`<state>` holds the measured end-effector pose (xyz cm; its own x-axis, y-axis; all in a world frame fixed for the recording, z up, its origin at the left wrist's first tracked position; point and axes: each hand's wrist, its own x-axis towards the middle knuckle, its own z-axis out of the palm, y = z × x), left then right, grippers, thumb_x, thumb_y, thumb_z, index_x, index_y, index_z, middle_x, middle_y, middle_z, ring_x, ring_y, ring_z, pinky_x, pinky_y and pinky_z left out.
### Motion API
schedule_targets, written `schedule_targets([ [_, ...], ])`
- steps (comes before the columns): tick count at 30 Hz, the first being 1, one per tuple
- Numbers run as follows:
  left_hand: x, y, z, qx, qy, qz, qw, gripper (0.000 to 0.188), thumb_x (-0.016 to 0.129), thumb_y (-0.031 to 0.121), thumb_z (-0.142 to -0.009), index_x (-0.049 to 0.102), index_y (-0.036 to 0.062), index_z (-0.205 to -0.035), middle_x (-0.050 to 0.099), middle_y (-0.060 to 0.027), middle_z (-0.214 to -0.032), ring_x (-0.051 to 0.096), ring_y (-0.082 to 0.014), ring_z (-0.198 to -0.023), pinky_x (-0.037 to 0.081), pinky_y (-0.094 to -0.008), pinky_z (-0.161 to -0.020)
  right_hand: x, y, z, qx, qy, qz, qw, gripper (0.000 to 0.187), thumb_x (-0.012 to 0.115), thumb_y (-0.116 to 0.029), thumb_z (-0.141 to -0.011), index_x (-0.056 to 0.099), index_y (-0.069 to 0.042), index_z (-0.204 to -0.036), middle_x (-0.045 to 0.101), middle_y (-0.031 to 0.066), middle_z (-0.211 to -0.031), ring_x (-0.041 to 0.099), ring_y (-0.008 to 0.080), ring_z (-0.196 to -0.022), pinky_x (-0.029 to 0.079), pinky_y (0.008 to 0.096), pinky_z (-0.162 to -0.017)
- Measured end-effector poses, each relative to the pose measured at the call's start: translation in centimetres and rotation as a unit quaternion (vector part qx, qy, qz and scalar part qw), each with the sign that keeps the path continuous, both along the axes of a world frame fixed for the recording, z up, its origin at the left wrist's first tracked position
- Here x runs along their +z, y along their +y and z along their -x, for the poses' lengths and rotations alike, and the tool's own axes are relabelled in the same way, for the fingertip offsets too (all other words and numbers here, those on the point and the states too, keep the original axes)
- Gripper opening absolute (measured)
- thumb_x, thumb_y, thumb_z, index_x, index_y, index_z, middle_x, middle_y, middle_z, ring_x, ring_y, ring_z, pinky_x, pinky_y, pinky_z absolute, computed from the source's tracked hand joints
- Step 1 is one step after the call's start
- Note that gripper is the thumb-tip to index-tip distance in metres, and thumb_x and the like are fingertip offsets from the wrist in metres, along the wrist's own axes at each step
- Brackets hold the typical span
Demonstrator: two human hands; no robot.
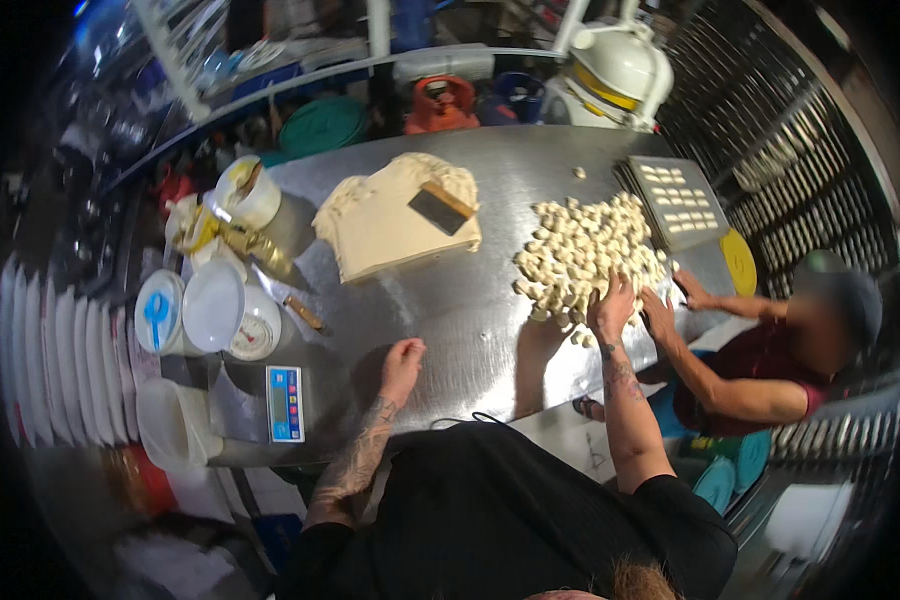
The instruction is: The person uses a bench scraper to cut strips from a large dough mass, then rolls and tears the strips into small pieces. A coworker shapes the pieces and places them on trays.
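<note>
My right hand (612, 303) reaches into the near right side of a wide pile of small pale dough pieces (575, 245). Its fingers are bent and drawn together; whatever they grip is hidden. Over the near edge of the steel table, my left hand (402, 366) is loosely closed, with nothing visible in it. Beyond it lies a large slab of pale dough (380, 225) with a rough, folded far edge. A dough scraper (441, 207) with a dark blade and wooden handle rests on the slab.
A co-worker's hands (658, 315) touch the pile's right edge. Behind them sits a tray (673, 200) with rows of dough pieces. At left are a knife (300, 308), a blue digital scale (284, 404), a dial scale (254, 337), a white bowl (213, 305) and a plastic tub (175, 425).
</note>
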<state>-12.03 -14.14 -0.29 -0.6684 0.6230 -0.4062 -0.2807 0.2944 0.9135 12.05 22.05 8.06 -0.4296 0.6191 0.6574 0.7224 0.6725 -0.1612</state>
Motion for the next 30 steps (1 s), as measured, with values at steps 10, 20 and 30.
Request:
schedule_targets([
  [10,-3.9,4.3,14.9,0.335,0.378,0.171,0.846,0.044,0.069,0.031,-0.096,0.061,0.0054,-0.13,0.066,-0.0147,-0.12,0.064,-0.0327,-0.11,0.045,-0.0446,-0.097,-7.6,0.3,33.2,0.237,-0.088,0.194,0.948,0.063,0.071,-0.038,-0.094,0.054,0.004,-0.138,0.061,0.0317,-0.13,0.055,0.0494,-0.125,0.048,0.0508,-0.106],
  [20,-3.8,7.2,16.2,0.371,0.393,0.218,0.813,0.062,0.08,0.044,-0.084,0.06,0.0112,-0.133,0.068,-0.0074,-0.124,0.066,-0.0232,-0.11,0.039,-0.0445,-0.099,2.8,-4.2,41.3,0.482,-0.395,0.229,0.748,0.025,0.068,-0.026,-0.096,0.065,-0.007,-0.111,0.072,0.0145,-0.097,0.072,0.0335,-0.094,0.057,0.0444,-0.081],
  [30,-4.3,6.6,16.3,0.376,0.396,0.196,0.815,0.05,0.088,0.031,-0.074,0.068,0.0143,-0.117,0.072,0.0005,-0.113,0.069,-0.0186,-0.101,0.044,-0.0393,-0.088,-1.9,-15.9,47.6,0.591,-0.425,0.107,0.678,0.024,0.061,-0.021,-0.096,0.055,-0.011,-0.117,0.068,0.011,-0.097,0.071,0.0337,-0.092,0.058,0.0454,-0.077],
])
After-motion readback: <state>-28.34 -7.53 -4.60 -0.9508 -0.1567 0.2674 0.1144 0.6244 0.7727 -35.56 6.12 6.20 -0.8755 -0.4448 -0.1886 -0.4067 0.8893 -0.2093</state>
